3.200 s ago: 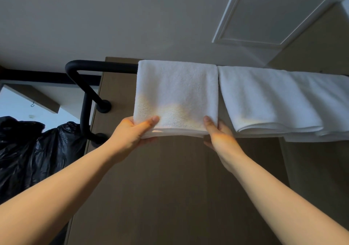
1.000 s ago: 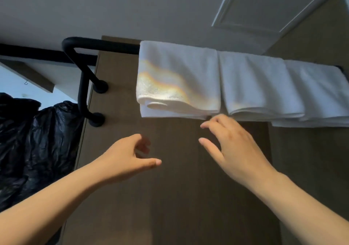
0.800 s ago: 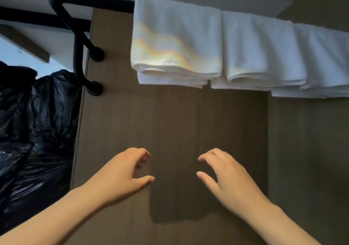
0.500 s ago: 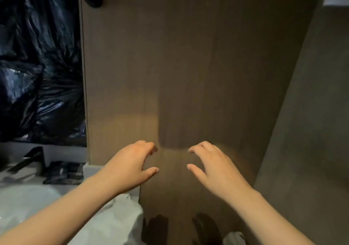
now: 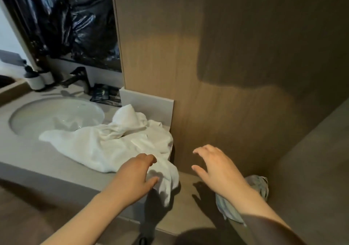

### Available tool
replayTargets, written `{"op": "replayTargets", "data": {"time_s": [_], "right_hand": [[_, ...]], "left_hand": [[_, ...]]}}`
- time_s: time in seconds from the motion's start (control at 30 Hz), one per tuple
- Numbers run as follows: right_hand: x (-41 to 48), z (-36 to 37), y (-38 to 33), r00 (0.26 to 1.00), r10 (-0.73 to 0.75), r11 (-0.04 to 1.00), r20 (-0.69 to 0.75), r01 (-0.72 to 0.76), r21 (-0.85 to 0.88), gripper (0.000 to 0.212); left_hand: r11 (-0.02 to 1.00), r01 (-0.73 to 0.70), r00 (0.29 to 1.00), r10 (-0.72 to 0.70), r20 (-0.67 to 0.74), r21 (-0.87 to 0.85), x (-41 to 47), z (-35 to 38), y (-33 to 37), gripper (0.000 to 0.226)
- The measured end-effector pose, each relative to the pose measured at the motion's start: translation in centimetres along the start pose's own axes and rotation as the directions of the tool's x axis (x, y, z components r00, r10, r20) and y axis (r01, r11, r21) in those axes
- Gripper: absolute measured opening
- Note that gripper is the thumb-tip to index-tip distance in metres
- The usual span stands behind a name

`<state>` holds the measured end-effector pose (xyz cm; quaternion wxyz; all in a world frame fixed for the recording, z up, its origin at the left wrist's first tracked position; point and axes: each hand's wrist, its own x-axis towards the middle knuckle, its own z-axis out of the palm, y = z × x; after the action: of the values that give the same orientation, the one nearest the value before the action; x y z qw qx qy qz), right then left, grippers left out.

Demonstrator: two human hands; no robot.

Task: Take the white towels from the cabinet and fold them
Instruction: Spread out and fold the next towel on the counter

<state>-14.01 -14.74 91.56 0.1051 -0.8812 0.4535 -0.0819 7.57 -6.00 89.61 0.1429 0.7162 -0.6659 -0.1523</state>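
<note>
On the surface, white towel [image 5: 105, 146]: lay crumpled and unfolded, just right of the sink [image 5: 37, 116]; could not tell if it was one towel or more.
Towel long axis: ran diagonally, from the far left to the near right.
Towel left end: a flat tip pointed left, at the front rim of the sink.
Towel right end: pointed down and toward the camera, drooping over the front edge of the surface.
Towel back: a raised bunch stood against the white upstand [image 5: 147, 103].
Left hand [image 5: 136, 176]: hovered over the drooping end, fingers loosely curled and grasping nothing; could not tell if the thumb touched the cloth.
Right hand [image 5: 217, 167]: released, fingers spread, empty; it hung apart from the towel, in front of the wood panel [image 5: 226, 55].
Surface [image 5: 28, 154]: a grey vanity top with a round white sink sunk into it.
Back of surface: a black faucet [image 5: 77, 78], two white cups [image 5: 37, 80] to its left, and dark sachets [image 5: 105, 96] to its right.
Lower ledge [image 5: 185, 203]: sat below and right of the surface; a blue-grey cloth [image 5: 260, 186] lay there, partly hidden by the right forearm.
Room: a brown wood-grain panel filled the right side, with a hard shadow across it; a black plastic sheet [image 5: 81, 27] hung behind the sink; lighting was dim.
</note>
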Motion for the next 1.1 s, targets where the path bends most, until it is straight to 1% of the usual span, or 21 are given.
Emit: {"op": "replayTargets", "data": {"time_s": [0.27,0.47,0.6,0.67,0.77,0.83,1.0,1.1], "right_hand": [[2.3,5.0,-5.5,0.989,-0.078,0.996,0.124,0.073,0.041,0.039],[4.9,8.0,-10.2,0.974,-0.056,0.998,0.219,0.046,0.048,0.04],[6.4,9.5,-12.9,0.973,0.003,0.999,0.232,-0.014,0.046,0.041],[7.1,10.0,-14.0,0.971,0.03,0.998,0.238,-0.041,0.044,0.04],[8.1,10.4,-15.1,0.968,0.07,0.997,0.24,-0.078,0.022,0.039],[8.7,10.6,-15.3,0.972,0.091,0.995,0.217,-0.098,0.022,0.038],[10.4,10.8,-14.8,0.971,0.122,0.992,0.204,-0.127,0.011,0.039],[12.1,10.9,-14.3,0.975,0.114,0.993,0.191,-0.119,0.017,0.039]], "left_hand": [[0.99,0.136,0.99,-0.135,0.035,-0.035,-2.6,0.7,-5.8,0.047],[0.979,0.194,0.981,-0.191,0.044,-0.069,-3.3,-0.6,-11.3,0.046],[0.971,0.218,0.976,-0.213,0.051,-0.101,-2.6,-1.7,-15.2,0.045],[0.97,0.217,0.975,-0.211,0.064,-0.106,-2.3,-2.4,-17.0,0.044],[0.991,0.112,0.994,-0.111,0.02,-0.069,-1.9,-3.0,-19.4,0.044],[0.993,0.082,0.997,-0.081,0.01,-0.089,-1.4,-3.2,-20.5,0.042],[0.981,0.101,0.995,-0.1,0.015,-0.167,0.7,-3.4,-21.9,0.041],[0.977,0.118,0.993,-0.118,0.008,-0.177,2.1,-3.4,-22.3,0.041]]}}
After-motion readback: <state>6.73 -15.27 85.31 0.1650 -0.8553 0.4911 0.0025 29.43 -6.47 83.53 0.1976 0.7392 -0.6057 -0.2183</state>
